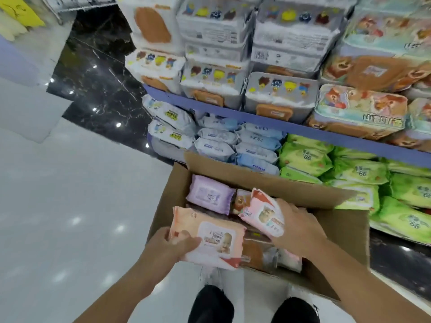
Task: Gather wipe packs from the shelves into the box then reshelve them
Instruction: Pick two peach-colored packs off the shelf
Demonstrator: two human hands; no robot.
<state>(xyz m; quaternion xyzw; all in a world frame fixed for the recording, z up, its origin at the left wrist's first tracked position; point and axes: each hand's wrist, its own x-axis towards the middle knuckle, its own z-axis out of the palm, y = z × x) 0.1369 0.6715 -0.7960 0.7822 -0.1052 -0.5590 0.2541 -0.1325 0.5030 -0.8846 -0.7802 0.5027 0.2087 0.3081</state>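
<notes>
Left hand (173, 249) clasping the peach pack (210, 238), right hand (297, 229) clasping the pink pack (262, 215), over the box (345, 229): keep both level, clear of its flaps.

Left hand (172, 247) grips orange pack (210, 238) over cardboard box (345, 231)'s near-left corner. Right hand (296, 227) holds pink pack (261, 212) above box centre. Purple pack (210, 193) lies inside, far-left.

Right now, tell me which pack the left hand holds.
The orange pack, in the left hand; the right hand holds the pink pack; the purple pack lies untouched.
</notes>
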